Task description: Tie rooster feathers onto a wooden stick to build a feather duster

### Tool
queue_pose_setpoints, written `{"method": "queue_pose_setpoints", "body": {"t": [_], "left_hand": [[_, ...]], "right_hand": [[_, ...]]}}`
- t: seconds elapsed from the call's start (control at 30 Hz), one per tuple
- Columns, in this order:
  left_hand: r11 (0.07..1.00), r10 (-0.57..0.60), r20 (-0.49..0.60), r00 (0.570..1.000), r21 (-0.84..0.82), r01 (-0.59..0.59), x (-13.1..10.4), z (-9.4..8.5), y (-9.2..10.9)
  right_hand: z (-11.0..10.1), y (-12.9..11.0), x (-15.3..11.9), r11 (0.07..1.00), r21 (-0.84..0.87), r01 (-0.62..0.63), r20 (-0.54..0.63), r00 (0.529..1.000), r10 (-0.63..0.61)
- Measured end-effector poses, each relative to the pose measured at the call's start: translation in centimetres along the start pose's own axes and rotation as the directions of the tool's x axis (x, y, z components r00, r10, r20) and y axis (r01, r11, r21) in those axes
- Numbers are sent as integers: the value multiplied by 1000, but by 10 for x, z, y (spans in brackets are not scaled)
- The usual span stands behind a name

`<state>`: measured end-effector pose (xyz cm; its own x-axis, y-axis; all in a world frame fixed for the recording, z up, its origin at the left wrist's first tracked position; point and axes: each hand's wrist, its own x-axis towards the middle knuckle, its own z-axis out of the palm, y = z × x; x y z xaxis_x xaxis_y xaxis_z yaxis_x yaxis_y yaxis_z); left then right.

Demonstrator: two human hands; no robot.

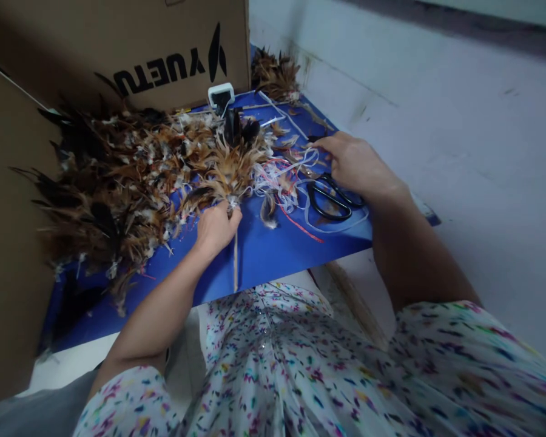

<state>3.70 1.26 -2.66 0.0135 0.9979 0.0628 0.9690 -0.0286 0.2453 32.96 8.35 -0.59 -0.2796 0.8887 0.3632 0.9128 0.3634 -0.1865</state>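
Observation:
My left hand (217, 229) is closed around the base of a brown feather bundle (230, 164), where a thin wooden stick (235, 261) comes out below and points toward the table's front edge. Farther right, my right hand (352, 159) is closed, with thumb and fingertips together near a small dark feather; what it pinches is too small to make out. Black-handled scissors (330, 203) lie just below that hand. Tangled white and pink strings (279, 182) spread between the two hands.
A large heap of brown and black feathers (131, 170) covers the left of the blue table (273, 261). Cardboard boxes (164, 36) stand behind and left. A white-framed object (221, 96) and another feather pile (275, 74) are at the back, beside the wall.

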Motion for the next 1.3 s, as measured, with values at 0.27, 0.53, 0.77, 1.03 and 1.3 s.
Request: {"method": "queue_pose_setpoints", "body": {"t": [0.27, 0.53, 0.77, 1.03, 1.3], "left_hand": [[861, -83, -277, 957, -504, -71, 8, -8, -19], [288, -82, -114, 990, -954, -86, 12, 1, -11], [159, -91, 74, 993, -983, 88, 12, 0, -12], [96, -135, 85, 987, -991, 98, 22, 14, -21], [570, -119, -176, 977, -818, -78, 20, 15, -26]], "right_hand": [[-28, -39, -23, 1000, 8, -23, -473, 881, 24], [-5, -133, -18, 469, 838, -278, 373, 920, -122], [28, -174, 1, 202, 779, -594, 627, 729, -273], [42, -161, 18, 221, 830, -512, 552, 810, -196], [49, -150, 19, 191, 787, -587, 612, 783, -113]]}}
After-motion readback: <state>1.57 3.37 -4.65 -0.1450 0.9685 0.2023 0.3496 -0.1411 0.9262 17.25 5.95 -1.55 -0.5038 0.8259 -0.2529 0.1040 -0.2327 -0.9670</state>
